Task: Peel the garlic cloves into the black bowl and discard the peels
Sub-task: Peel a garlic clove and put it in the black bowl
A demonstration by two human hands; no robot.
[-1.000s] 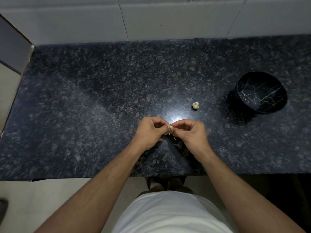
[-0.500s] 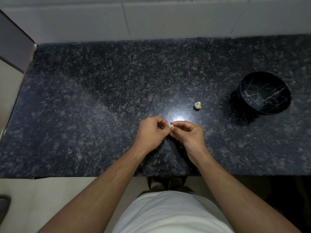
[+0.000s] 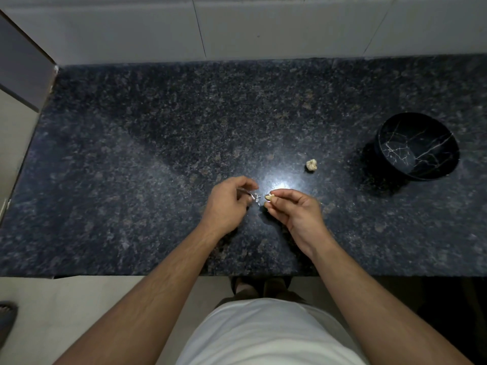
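My right hand [image 3: 295, 210] pinches a clove [image 3: 269, 197] at its fingertips, just above the near counter [image 3: 131, 180]. My left hand [image 3: 226, 202], just left of it, pinches a thin peel [image 3: 253, 197]. The garlic [image 3: 311, 164] lies farther right, and the bowl [image 3: 417, 146] sits well to the right.

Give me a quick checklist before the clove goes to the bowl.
1. Garlic clove pinched in right hand: ok.
2. Clove fully bare of skin: cannot tell.
3. Pulled peel pinched in left hand, clear of the clove: ok.
4. Black bowl upright and open, to the right: ok.
5. Peels discarded: not ok, bits lie on the counter.
6. Remaining garlic piece peeled: not ok.
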